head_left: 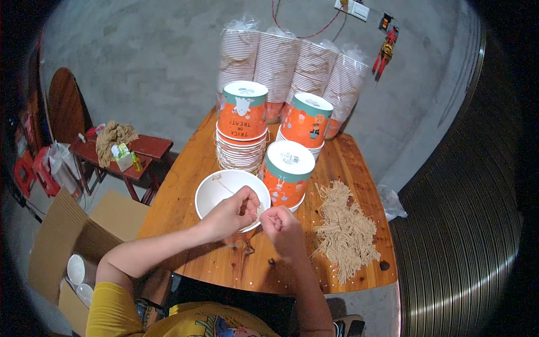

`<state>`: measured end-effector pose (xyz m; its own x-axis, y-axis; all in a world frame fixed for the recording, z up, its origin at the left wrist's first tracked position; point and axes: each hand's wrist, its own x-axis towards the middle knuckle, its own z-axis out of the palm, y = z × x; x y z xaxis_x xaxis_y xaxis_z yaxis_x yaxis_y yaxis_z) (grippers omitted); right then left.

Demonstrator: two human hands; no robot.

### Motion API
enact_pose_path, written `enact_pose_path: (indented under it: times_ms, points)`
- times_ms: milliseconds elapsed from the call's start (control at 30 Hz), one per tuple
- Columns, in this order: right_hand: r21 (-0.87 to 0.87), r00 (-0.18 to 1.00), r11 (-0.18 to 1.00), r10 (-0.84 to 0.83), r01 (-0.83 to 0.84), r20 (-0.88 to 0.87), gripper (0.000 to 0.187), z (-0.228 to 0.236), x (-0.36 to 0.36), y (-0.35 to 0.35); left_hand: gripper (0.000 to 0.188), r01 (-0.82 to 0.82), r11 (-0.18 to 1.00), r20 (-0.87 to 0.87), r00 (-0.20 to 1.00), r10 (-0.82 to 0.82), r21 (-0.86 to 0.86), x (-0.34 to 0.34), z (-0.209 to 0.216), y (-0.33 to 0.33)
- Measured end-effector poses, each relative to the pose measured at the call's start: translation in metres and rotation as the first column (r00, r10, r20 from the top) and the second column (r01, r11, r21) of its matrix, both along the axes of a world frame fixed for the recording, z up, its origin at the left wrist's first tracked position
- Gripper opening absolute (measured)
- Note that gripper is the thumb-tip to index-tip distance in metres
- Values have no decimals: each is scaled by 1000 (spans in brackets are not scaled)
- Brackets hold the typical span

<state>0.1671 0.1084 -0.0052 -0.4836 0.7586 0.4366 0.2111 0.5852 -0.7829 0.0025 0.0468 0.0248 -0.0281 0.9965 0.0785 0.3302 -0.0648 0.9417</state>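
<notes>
An open white paper bucket point(211, 194) stands upright at the near middle of the table, its inside facing me. A thin beige cord point(222, 184) runs from its far inner wall toward my fingers. My left hand point(231, 214) reaches over the bucket's mouth, fingers pinched on the cord near the right rim. Just right of the rim, my right hand point(284, 231) is closed in a pinch on a short end of cord. The fingers partly hide the rim there. Right of my right hand lies a loose heap of beige cords point(346, 236).
Upside-down orange-and-green buckets point(287, 175) stand stacked behind the open one. Tall bagged stacks of white buckets point(275, 64) line the table's far end. A cardboard box point(59, 236) with white buckets sits at left. A red bench point(147, 147) carries more cord. A ribbed shutter point(466, 224) stands at right.
</notes>
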Motion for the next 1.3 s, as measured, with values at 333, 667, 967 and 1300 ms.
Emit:
enact_pose_path:
  times_ms: [333,667,967,1300]
  points:
    - [-152,987,988,12,-37,-163,8,-4,-1,-3,34,102,993,85,991,-106,51,-4,-3,4]
    - [553,990,833,-87,13,109,19,-3,7,2,35,110,993,69,991,-113,50,-6,-4,8]
    - [286,997,955,-75,81,-33,10,-8,4,-2,27,143,986,-190,974,-124,89,2,0,5]
    - [233,997,971,-27,45,-78,11,-21,9,-1,13,111,993,-283,954,-94,44,2,1,4]
